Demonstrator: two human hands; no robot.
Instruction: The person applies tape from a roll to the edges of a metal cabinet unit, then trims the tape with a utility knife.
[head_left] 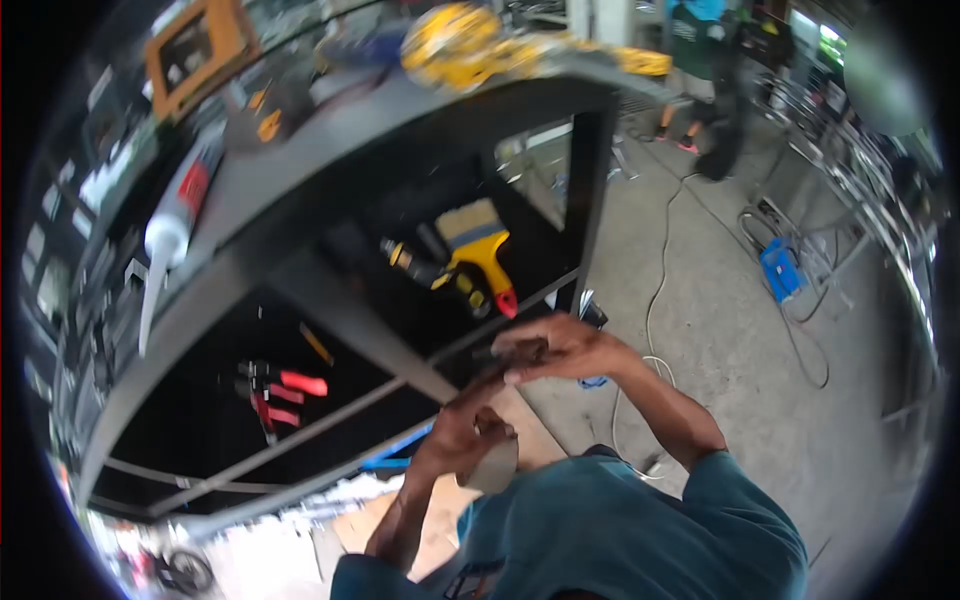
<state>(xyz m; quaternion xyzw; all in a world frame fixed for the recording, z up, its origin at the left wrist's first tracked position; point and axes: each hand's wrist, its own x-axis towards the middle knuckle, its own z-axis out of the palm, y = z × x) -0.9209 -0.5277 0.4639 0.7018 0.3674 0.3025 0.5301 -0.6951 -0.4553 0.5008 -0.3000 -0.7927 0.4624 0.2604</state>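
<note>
My left hand [460, 435] is in front of my shirt, fingers curled, with a pale grey rounded flat piece [493, 466] at its thumb side. Just above and to the right, my right hand [565, 345] bends inward, its fingertips meeting the fingers of the left. A small dark piece [522, 350] shows between the fingers of the right hand, too blurred to name. Beyond the hands, a yellow-handled paintbrush [480, 250] with a red tip lies on a black shelf, beside a black and yellow tool [415, 265].
Red-handled pliers [285, 390] lie in the left compartment of the black metal frame [350, 340]. On its top are a sealant tube [180, 210] and a yellow power tool [455, 45]. A cable [660, 260] and blue box [780, 270] lie on the floor; another person [695, 60] stands behind.
</note>
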